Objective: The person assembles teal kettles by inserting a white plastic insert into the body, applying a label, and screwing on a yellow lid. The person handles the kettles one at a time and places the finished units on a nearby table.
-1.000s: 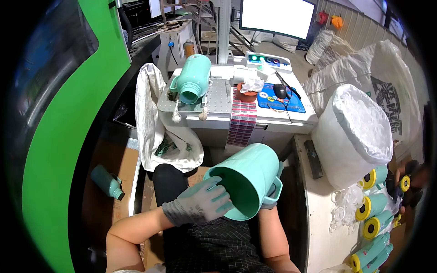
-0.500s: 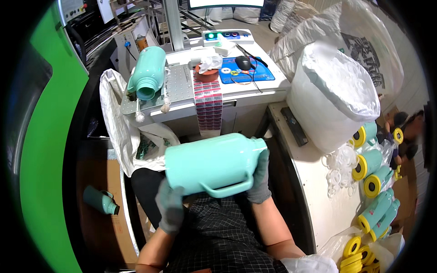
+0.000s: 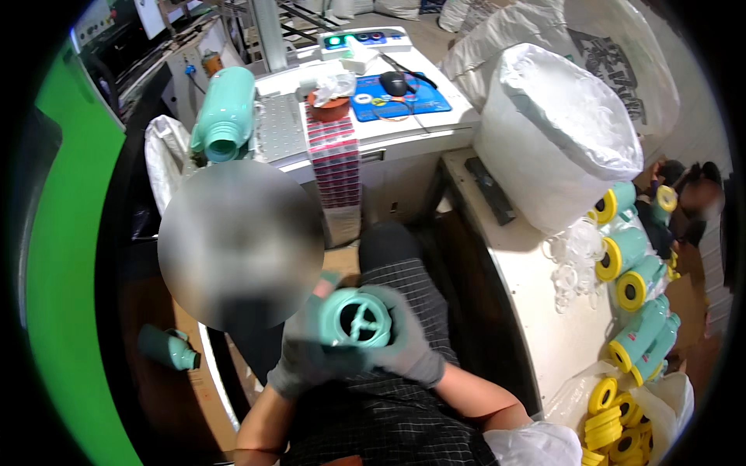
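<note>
Both my gloved hands are wrapped round a mint-green bottle casing (image 3: 334, 321) above my lap. One round end faces up toward me, and a strip of the same green crosses its dark opening. My left hand (image 3: 305, 353) grips its left side, and my right hand (image 3: 408, 342) closes on the right side. The rest of the casing's body is hidden below its end and my hands. Another mint-green bottle casing (image 3: 229, 101) lies on the perforated metal plate (image 3: 273, 123) at the back left, its neck facing me.
A white worktable holds a red tape roll (image 3: 329, 107), a mouse (image 3: 394, 83) and a switch box (image 3: 365, 40). At right stand a big white sack (image 3: 536, 147), clear rings (image 3: 573, 264), green bottles with yellow bases (image 3: 622, 252) and yellow rings (image 3: 610, 427). A green bottle (image 3: 167, 347) lies low left.
The casing went from lying sideways across my hands to end-on, lower and nearer my lap. My hands came closer together around it. A round blur now covers an area left of my hands.
</note>
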A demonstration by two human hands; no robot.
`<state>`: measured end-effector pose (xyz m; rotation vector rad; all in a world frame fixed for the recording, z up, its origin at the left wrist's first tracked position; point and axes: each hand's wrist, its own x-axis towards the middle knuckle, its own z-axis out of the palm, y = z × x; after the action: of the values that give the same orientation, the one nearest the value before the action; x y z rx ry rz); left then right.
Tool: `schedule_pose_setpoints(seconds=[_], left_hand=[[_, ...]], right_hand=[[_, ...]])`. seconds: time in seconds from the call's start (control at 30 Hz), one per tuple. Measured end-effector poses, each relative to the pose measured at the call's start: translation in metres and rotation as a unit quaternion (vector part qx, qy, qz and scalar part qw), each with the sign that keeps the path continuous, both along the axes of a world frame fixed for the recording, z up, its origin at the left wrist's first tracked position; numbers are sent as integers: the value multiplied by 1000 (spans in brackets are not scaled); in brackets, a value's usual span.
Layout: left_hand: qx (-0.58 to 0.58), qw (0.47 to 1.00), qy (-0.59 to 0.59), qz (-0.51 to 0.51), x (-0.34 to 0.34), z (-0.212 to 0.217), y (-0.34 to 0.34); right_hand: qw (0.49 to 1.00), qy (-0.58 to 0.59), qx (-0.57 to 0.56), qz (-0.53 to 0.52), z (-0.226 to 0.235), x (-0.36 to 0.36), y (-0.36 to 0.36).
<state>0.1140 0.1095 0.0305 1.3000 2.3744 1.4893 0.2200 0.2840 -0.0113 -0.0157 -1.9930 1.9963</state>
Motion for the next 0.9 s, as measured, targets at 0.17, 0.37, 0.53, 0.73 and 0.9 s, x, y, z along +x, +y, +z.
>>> schedule_pose_setpoints(seconds=[0.17,0.37,0.53,0.73,0.9], left_hand=[[-76,989,120,-47,23,15,37],[-138,976,91,-141,11,12,45],[-143,937,26,-317,-7,18,56],[-285,889,9,-357,9,8,61],[-42,968,-145,-201,-46,-3,-18]], right_hand=[[985,-24,119,121,29,29,57],[931,3,349,103,56,25,45],[802,-108,512,287,56,6,42],[823,32,514,240,58,38,61],[925,63,303,-218,80,62,82]])
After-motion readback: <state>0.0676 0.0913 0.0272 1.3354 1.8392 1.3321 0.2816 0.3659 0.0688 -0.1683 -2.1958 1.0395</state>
